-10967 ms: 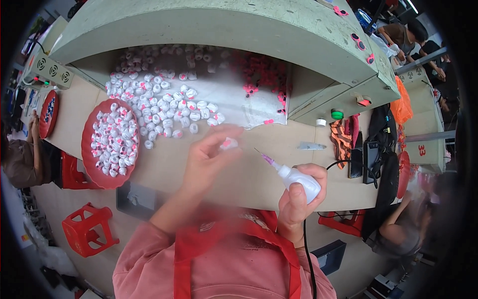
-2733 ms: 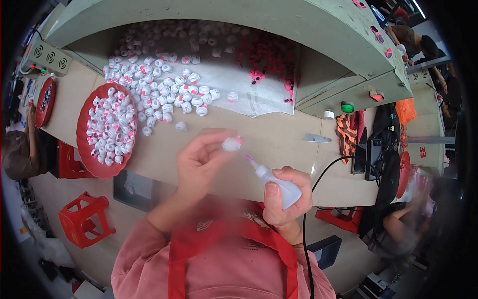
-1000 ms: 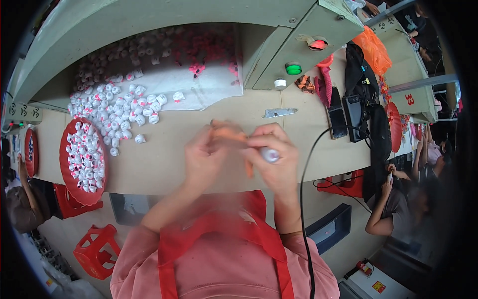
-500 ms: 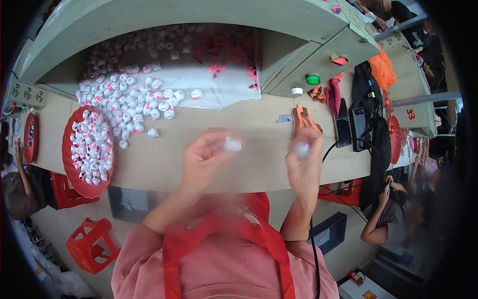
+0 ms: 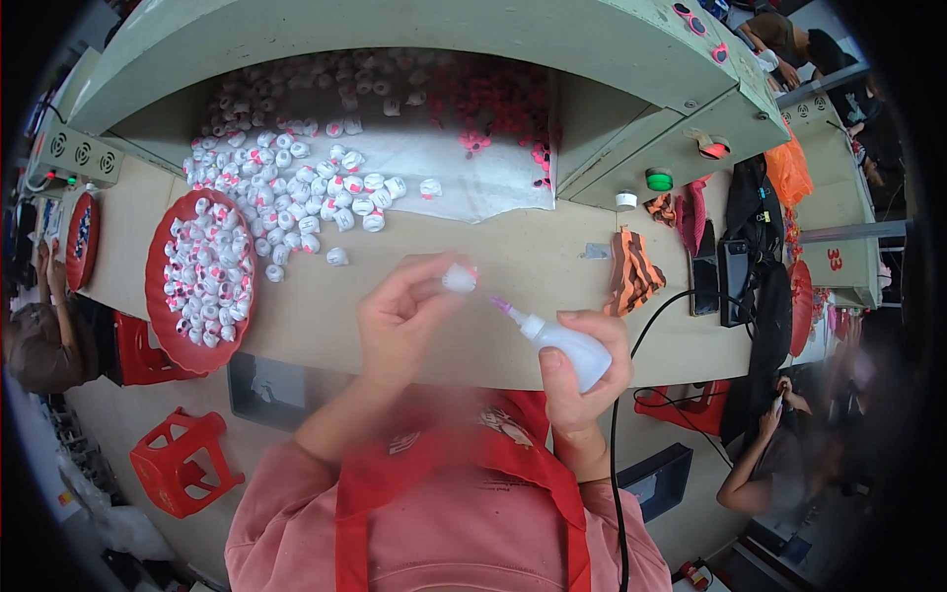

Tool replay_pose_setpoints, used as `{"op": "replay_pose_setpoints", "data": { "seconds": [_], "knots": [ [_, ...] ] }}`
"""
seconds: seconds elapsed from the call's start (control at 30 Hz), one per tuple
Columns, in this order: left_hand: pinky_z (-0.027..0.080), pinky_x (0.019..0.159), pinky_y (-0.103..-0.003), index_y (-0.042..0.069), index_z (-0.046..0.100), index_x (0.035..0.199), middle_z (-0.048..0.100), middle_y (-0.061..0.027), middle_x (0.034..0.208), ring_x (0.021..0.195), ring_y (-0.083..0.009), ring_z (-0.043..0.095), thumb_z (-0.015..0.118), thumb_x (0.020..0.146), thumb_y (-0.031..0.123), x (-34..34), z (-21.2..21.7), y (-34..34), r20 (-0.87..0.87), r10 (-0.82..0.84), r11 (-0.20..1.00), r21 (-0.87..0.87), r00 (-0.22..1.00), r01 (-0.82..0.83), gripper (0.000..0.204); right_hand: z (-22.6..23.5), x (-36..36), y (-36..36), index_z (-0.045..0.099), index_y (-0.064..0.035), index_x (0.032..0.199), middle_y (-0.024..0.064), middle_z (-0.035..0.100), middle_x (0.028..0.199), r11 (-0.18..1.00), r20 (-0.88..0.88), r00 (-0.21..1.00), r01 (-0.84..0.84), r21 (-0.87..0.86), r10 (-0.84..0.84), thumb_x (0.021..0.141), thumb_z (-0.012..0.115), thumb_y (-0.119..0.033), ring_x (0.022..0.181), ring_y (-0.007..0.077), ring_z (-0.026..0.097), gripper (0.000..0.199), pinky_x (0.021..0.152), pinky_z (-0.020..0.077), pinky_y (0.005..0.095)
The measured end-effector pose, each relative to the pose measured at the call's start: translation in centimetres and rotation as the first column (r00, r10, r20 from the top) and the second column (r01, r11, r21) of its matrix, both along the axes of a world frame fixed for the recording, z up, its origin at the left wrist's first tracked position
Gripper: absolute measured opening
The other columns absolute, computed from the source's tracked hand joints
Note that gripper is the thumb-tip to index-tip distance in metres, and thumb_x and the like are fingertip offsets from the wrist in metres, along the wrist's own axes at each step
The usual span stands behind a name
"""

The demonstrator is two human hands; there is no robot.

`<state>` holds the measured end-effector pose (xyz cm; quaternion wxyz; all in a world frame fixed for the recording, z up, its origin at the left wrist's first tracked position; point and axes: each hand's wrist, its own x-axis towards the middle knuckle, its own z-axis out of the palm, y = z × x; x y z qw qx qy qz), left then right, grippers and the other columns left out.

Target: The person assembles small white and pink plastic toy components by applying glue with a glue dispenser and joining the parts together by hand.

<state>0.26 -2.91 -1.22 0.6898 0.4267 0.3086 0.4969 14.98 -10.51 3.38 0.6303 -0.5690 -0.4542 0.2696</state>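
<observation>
Between the thumb and fingers of my left hand (image 5: 400, 314) is a small white rounded piece (image 5: 459, 278) with a touch of pink at its right side. My right hand (image 5: 592, 370) grips a white squeeze bottle (image 5: 574, 353), tilted so that its thin purple-pink nozzle points up and left toward the piece. A small gap separates the nozzle tip from the piece. To the left, a red scalloped basin (image 5: 158, 286) holds many similar white-and-pink pieces, and a spread of loose white pieces (image 5: 286, 187) lies beyond it.
Dark pink pieces (image 5: 493, 113) lie under the green-grey cabinet (image 5: 395, 30). At right are an orange-and-black striped cloth (image 5: 633, 274), a phone (image 5: 735, 281) and a black cable (image 5: 614, 454). A red stool (image 5: 182, 459) stands on the floor at left. Other people sit at both sides.
My right hand has turned, bringing the squeeze bottle's nozzle round toward the piece in my left hand. The striped cloth shows more fully. The whole view has shifted slightly.
</observation>
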Motion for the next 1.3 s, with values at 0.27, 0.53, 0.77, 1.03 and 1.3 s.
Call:
{"op": "replay_pose_setpoints", "data": {
  "seconds": [0.27, 0.53, 0.77, 1.03, 1.3],
  "knots": [
    [0.05, 0.078, -0.03, -0.008, 0.052, 0.108, 0.051, -0.0134, 0.107, 0.096, -0.0212, 0.057, 0.052, 0.077, -0.015, 0.2, 0.3, -0.1, 0.0, 0.017, 0.997, 0.069, 1.0, -0.017, 0.032, 0.2, -0.5, 0.8, 0.053, 0.0028, 0.09, 0.0131, 0.06, 0.07, 0.979, 0.336, 0.938, -0.141, 0.15, 0.084, 0.064, 0.064, 0.005, 0.054, 0.0206, 0.059, 0.028, 0.049, 0.0464, 0.0264],
    [0.05, 0.078, -0.03, -0.008, 0.052, 0.106, 0.049, -0.0136, 0.109, 0.096, -0.0218, 0.057, 0.051, 0.076, -0.016, 0.2, 0.2, 0.1, -0.012, 0.024, 0.997, 0.071, 1.0, -0.024, 0.03, 0.2, -0.6, 1.3, 0.054, 0.0013, 0.087, 0.0122, 0.06, 0.07, 0.983, 0.341, 0.936, -0.132, 0.126, 0.082, 0.065, 0.064, 0.003, 0.055, 0.0213, 0.059, 0.024, 0.049, 0.0461, 0.0266],
    [0.049, 0.079, -0.028, -0.008, 0.053, 0.104, 0.048, -0.0136, 0.111, 0.097, -0.0213, 0.056, 0.051, 0.076, -0.016, 0.0, 0.3, 0.2, -0.04, 0.055, 0.994, 0.092, 0.998, -0.051, 0.03, 0.3, -0.3, 1.2, 0.055, 0.0004, 0.087, 0.0116, 0.059, 0.068, 0.987, 0.333, 0.938, -0.131, 0.095, 0.093, 0.065, 0.064, 0.002, 0.053, 0.021, 0.058, 0.023, 0.048, 0.0452, 0.0266],
    [0.047, 0.088, -0.037, -0.004, 0.049, 0.108, 0.054, -0.0156, 0.108, 0.099, -0.026, 0.057, 0.054, 0.076, -0.013, -0.1, 0.6, 0.8, 0.025, -0.031, 0.997, -0.074, 0.999, 0.033, 0.033, 0.1, -0.1, 1.2, 0.054, 0.0008, 0.088, 0.0106, 0.058, 0.066, 0.982, 0.346, 0.935, -0.129, 0.137, 0.075, 0.065, 0.063, 0.003, 0.052, 0.0206, 0.057, 0.025, 0.047, 0.0444, 0.0264],
    [0.045, 0.09, -0.041, -0.001, 0.048, 0.11, 0.056, -0.0143, 0.107, 0.098, -0.0244, 0.058, 0.054, 0.077, -0.008, -0.1, 0.8, 0.8, 0.157, -0.089, 0.981, -0.157, 0.984, 0.114, 0.033, 0.0, -0.1, 1.6, 0.054, 0.0007, 0.089, 0.0095, 0.058, 0.065, 0.975, 0.349, 0.933, -0.151, 0.164, 0.086, 0.065, 0.062, 0.004, 0.05, 0.0198, 0.055, 0.026, 0.046, 0.0434, 0.0264]
  ]
}}
